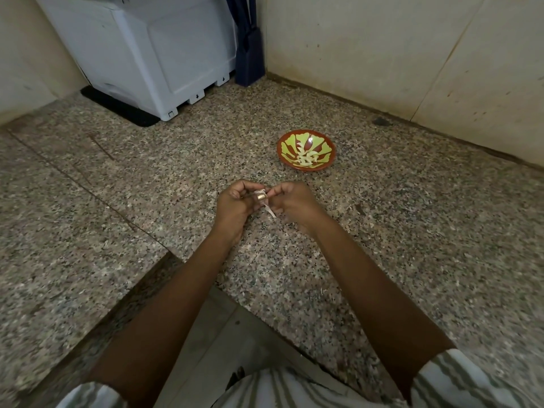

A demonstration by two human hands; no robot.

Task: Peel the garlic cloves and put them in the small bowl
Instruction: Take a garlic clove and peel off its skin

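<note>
A person's left hand [235, 205] and right hand [295, 201] pinched a garlic clove [260, 196] between curled fingers, nearer the camera than the small bowl [331, 156] and to its left. A strip of papery skin [271, 213] dangled beneath the clove. The bowl, red with green markings, held pale peeled cloves [306, 159] on a speckled granite counter [388, 231]. Well beyond the bowl, to its left, stood a white appliance [153, 54].

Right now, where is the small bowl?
In the head view, the small bowl sits on the granite counter just beyond and slightly right of the right hand, with peeled cloves in it and the wall behind.
</note>
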